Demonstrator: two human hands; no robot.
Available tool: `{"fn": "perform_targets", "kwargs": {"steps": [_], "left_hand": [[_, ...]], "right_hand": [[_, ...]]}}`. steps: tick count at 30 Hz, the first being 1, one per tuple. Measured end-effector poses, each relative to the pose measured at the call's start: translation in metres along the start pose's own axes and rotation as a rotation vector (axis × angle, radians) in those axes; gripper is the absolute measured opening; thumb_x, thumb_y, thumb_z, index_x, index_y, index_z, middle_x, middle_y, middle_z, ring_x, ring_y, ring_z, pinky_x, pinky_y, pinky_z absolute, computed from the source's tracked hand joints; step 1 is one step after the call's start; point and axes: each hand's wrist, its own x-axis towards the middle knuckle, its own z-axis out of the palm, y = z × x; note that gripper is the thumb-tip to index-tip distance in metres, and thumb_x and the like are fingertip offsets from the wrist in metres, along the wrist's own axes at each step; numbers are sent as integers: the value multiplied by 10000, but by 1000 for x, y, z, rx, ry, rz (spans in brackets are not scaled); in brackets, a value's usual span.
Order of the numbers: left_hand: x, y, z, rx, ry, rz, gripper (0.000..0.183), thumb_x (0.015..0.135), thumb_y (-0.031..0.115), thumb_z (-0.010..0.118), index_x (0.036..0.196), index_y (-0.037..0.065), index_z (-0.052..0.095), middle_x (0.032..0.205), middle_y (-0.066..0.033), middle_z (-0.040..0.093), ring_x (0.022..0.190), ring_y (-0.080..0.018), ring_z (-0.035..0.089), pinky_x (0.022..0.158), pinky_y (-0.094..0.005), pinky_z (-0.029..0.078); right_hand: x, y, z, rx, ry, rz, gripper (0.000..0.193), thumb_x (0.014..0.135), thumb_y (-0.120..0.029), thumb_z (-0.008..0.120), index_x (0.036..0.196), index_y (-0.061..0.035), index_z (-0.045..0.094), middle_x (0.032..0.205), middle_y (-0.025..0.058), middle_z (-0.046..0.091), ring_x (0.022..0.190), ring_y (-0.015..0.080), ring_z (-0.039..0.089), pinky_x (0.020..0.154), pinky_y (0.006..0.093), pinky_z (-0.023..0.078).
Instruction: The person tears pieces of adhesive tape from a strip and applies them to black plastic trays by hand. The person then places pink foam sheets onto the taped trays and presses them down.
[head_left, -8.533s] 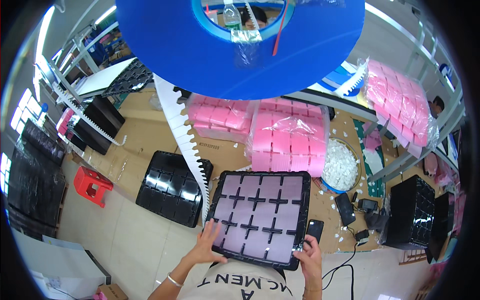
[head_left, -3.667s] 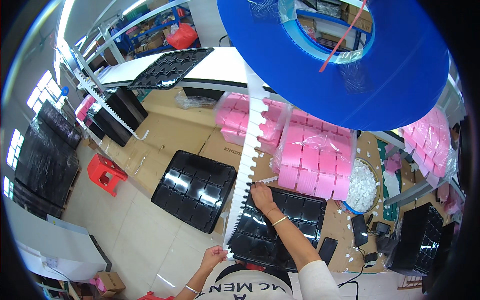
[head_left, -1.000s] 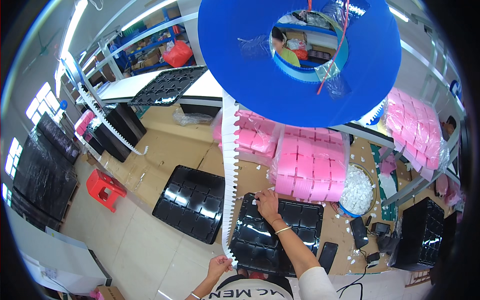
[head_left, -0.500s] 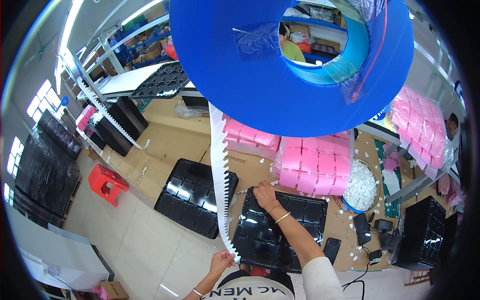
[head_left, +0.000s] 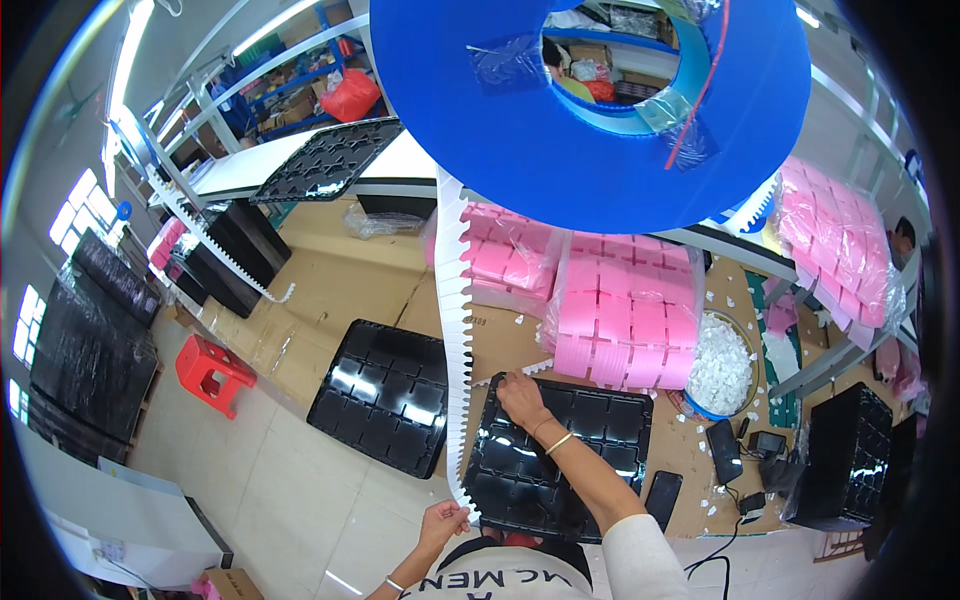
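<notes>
My left hand pinches the lower end of a long white strip with a toothed edge. The strip hangs from a large blue reel that fills the upper part of the view. My right hand reaches across a black plastic tray with compartments, its fingers bent together at the tray's far left corner. Whatever lies under those fingertips is hidden. A second black tray lies to the left, partly behind the strip.
Bundles of pink sheets sit beyond the tray. Right of them is a round basin of white bits. A phone, chargers and stacked black trays are at right. A red stool stands left on the floor.
The blue reel appears higher in the view, and its red line has shifted left. The strip hangs slightly farther right and straighter. Both hands stay in nearly the same places.
</notes>
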Motion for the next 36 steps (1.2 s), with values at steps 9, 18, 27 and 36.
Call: {"fn": "perform_targets", "kwargs": {"steps": [9,18,27,36], "left_hand": [[-6,19,11,-131,-18,-43,116,941,97,662,899,-10,644,727,-99,676,581,-113,570,540,-229,425],[7,57,54,-145,-251,-48,90,963,83,632,983,-4,633,782,-96,689,646,-134,648,585,-227,498],[7,62,65,-291,-300,-153,121,970,53,583,1062,-19,616,924,-126,691,747,-226,716,611,-290,561],[2,72,75,-195,-187,-210,126,964,71,592,1048,-20,616,872,-118,687,690,-213,715,513,-252,552]], "right_hand": [[-124,-90,-65,1678,-258,593,48,928,-31,557,941,-42,512,937,96,656,690,135,663,587,265,508],[-197,-95,-82,1456,-113,706,177,941,-151,678,1051,-17,642,871,2,640,787,63,590,720,225,504],[-204,-98,-81,1367,-16,706,166,934,-161,682,987,-5,658,817,14,654,734,71,598,687,241,516],[-191,-93,-117,1144,48,525,135,907,-122,664,940,5,632,832,122,612,732,231,642,671,327,526]]}}
